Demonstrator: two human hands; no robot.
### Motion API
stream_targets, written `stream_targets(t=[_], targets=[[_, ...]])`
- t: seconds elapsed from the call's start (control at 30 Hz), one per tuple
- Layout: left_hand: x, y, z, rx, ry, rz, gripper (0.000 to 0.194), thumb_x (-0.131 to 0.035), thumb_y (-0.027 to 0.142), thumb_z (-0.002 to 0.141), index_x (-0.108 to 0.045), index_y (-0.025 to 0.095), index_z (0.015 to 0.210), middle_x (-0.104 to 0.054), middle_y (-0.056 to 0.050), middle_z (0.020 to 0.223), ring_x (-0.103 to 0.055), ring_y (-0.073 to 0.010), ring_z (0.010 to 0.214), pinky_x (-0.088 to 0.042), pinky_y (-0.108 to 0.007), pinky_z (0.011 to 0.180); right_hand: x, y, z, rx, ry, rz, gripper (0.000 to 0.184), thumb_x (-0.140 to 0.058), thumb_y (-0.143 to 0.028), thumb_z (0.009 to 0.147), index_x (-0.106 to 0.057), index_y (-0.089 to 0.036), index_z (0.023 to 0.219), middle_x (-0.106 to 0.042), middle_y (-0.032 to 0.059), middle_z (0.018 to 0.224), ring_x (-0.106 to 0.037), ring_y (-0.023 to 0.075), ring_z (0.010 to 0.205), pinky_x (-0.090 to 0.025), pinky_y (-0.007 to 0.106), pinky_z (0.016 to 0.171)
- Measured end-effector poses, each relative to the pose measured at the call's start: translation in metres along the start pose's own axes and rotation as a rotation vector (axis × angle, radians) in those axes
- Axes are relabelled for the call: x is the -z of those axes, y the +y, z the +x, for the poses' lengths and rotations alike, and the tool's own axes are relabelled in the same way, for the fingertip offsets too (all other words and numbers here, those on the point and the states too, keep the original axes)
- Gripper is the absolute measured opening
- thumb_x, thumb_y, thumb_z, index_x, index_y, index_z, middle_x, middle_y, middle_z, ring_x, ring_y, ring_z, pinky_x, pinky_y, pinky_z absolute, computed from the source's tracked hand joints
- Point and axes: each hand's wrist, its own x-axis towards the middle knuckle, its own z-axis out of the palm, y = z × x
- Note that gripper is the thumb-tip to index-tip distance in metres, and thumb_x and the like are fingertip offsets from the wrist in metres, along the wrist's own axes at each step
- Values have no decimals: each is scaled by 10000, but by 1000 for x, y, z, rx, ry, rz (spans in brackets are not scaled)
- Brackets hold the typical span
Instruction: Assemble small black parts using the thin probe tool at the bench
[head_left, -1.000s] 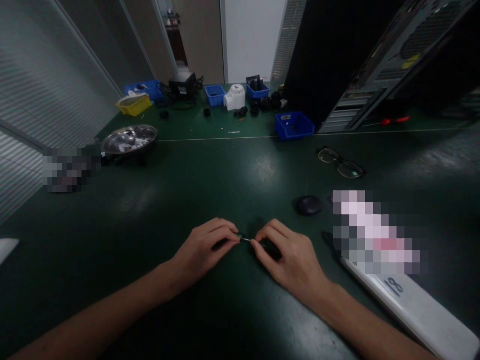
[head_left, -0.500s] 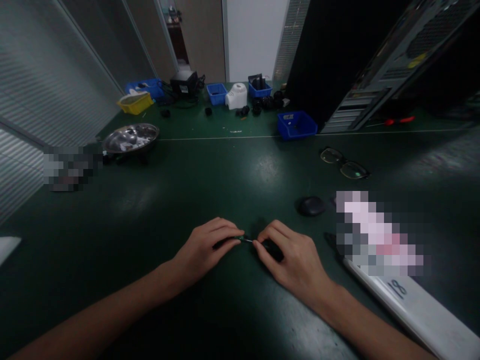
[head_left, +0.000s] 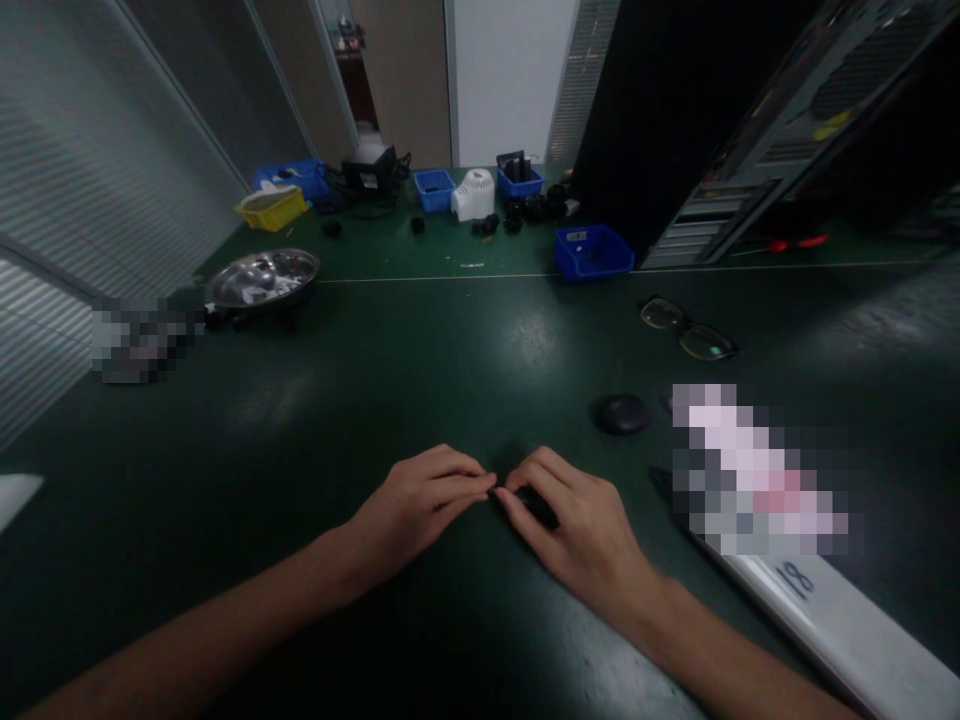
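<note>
My left hand (head_left: 429,500) is closed in a pinch, its fingertips pressed together at the middle of the table. Facing it, my right hand (head_left: 576,515) is pinched too, its thumb and fingertips almost touching those of the left. A thin dark rod-like piece (head_left: 494,491) shows as a small bit between the two pinches. Most of it is covered by the fingers, and its kind cannot be made out.
On the green table (head_left: 360,400) lie a black mouse (head_left: 623,413), glasses (head_left: 686,327) and a long white case (head_left: 847,620) marked 18. Farther off are a metal bowl (head_left: 262,278), a blue bin (head_left: 593,252), a yellow bin (head_left: 271,208) and a white housing (head_left: 473,195).
The fingertips of both hands have come closer together. The silver part of the thin piece, seen between them before, is now hidden. The view has shifted slightly.
</note>
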Motion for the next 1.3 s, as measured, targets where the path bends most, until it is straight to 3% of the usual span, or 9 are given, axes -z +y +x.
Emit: stream_targets(t=[0.23,0.47,0.7,0.9,1.3], targets=[[3,3,0,103,-49,16,394,-560,184,1003,-594,262,1387,-660,-44,1155,-595,-146,1026,-536,-291,870,5,2,2,19,86,-37,195,-519,-322,1047,-655,-211,962,-657,21,941,-642,133,799,-442,264,687],[3,10,5,196,-211,104,485,-436,119,1024,-468,231,1494,-607,-87,1260,-543,-200,1097,-532,-374,934,7,8,8,13,18,-241,234,-485,-315,1058,-664,-212,947,-653,32,945,-627,145,798,-415,270,661],[5,11,6,205,-103,19,295,-507,187,1022,-605,226,1298,-641,-53,1234,-564,-174,1120,-523,-345,971,13,3,2,-24,-35,-270,211,-497,-313,1045,-661,-230,941,-639,19,940,-622,144,781,-395,278,643],[-2,16,14,168,-129,101,280,-504,225,1030,-600,213,1292,-610,-61,1398,-533,-214,1295,-470,-448,1114,15,6,4,-77,54,-351,193,-541,-323,1014,-658,-227,893,-651,16,913,-626,148,728,-379,290,602],[16,-4,4,192,-66,12,290,-543,147,988,-633,201,1258,-671,-76,1236,-615,-182,1171,-545,-389,1035,16,12,6,-142,81,-310,225,-530,-353,1017,-651,-227,875,-664,17,904,-646,165,739,-395,290,614]])
